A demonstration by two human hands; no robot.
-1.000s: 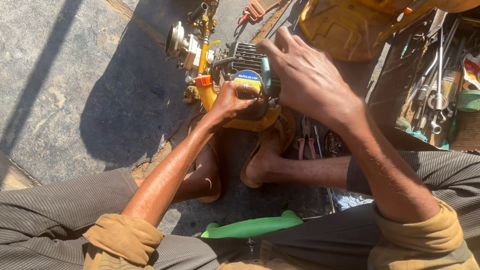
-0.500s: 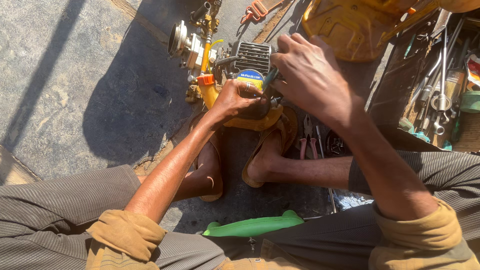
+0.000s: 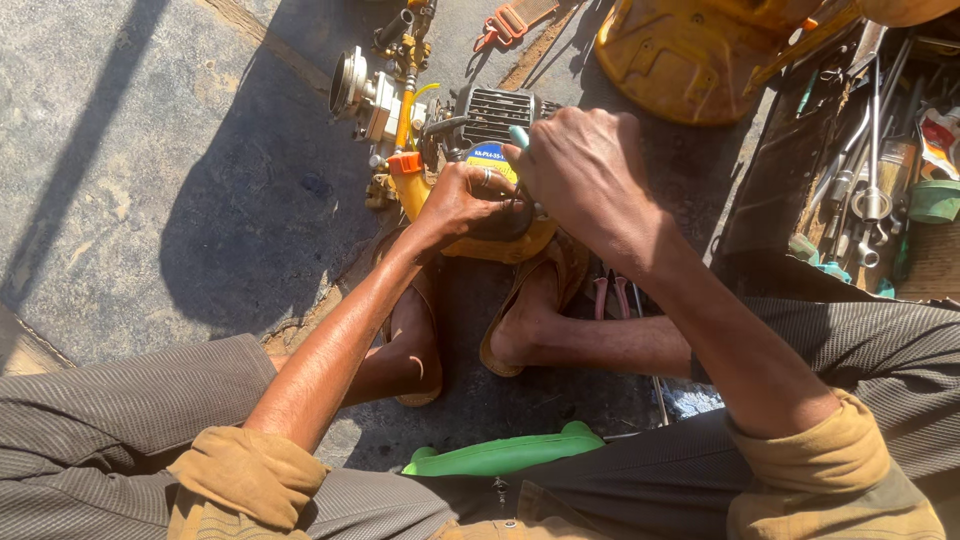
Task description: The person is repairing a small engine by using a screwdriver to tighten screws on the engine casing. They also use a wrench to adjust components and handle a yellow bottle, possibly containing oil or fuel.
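Note:
A small yellow engine unit [image 3: 455,165] with a grey finned block and brass fittings sits on the stone ground between my sandalled feet. My left hand [image 3: 462,203] presses on its yellow body just below a round blue and yellow label. My right hand [image 3: 585,170] is closed around a tool with a pale green handle end [image 3: 518,137], held down onto the top of the engine. The tool's tip is hidden under my fingers.
A yellow plastic cover [image 3: 690,55] lies at the far right. A dark tray of spanners and tools [image 3: 865,170] stands to the right. Red-handled pliers [image 3: 608,295] lie by my right foot. A green plastic piece [image 3: 505,455] rests near my lap. Red pliers [image 3: 515,20] lie at the top.
My right hand has dropped from hovering with spread fingers to a closed grip on the tool at the engine's top. My left hand stayed on the yellow body.

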